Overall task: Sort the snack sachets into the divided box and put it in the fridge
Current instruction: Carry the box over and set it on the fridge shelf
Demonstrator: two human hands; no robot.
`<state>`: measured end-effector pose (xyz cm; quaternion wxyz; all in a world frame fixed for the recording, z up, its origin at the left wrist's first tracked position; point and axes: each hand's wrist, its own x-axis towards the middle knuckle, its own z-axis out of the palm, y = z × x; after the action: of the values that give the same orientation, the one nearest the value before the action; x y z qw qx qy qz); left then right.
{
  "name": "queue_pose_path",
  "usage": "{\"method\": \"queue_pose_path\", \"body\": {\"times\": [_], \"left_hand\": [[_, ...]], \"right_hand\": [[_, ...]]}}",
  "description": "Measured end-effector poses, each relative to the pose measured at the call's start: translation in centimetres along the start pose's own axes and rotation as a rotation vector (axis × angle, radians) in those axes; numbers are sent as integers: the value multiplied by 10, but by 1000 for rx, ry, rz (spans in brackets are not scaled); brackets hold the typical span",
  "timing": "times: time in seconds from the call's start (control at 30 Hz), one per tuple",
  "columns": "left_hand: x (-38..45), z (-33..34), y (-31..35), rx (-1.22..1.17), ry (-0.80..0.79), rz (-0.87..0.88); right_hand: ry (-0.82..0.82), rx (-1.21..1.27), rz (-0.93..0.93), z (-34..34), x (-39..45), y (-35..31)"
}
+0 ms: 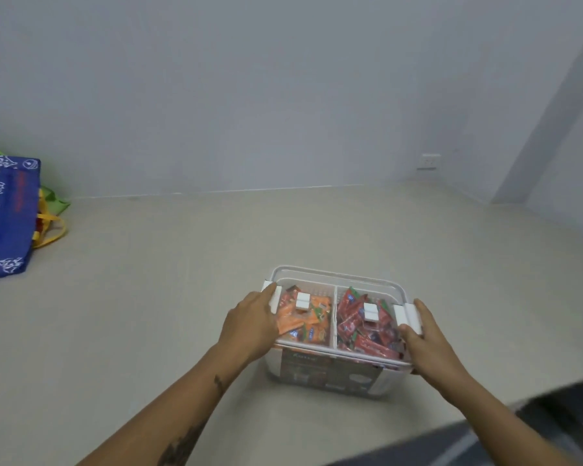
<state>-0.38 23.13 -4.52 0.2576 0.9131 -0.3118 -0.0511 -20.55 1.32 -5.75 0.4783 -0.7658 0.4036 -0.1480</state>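
A clear divided box (pixel 327 272) with a transparent lid and white clips stands on the beige counter. Orange sachets (pixel 303 319) fill its left compartment and red sachets (pixel 362 327) fill the right one. My left hand (pixel 249 322) rests on the box's left end, fingers by the white side clip. On the right end, my right hand (pixel 428 338) grips the rim beside the other white clip. Both hands hold the box from its two short sides.
A blue printed tote bag (pixel 5 216) with yellow handles and a green bag (pixel 56 200) behind it sit at the far left. A wall socket (pixel 429 161) is on the back wall. The counter's front edge (pixel 485 415) drops off at bottom right.
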Motion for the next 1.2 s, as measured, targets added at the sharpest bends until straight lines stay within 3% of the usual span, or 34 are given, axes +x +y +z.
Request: {"method": "queue_pose_path", "body": {"times": [0.17,0.27,0.4,0.53,0.77,1.2], "left_hand": [[-29,7,-10,-395,-67,-25],[-33,12,-1,-574,-29,-82],[-50,20,17,-626,105,-101],[-68,32,38,-674,98,-101],[-113,73,118,-671,-87,58],[-298,218,360,-697,-487,312]], "right_hand": [[32,249,143,4,-69,16],[94,353,182,8,-93,18],[164,334,137,6,-120,20],[287,265,113,-10,-144,34],[478,262,241,-79,-212,89],[866,306,490,-289,-404,260]]}}
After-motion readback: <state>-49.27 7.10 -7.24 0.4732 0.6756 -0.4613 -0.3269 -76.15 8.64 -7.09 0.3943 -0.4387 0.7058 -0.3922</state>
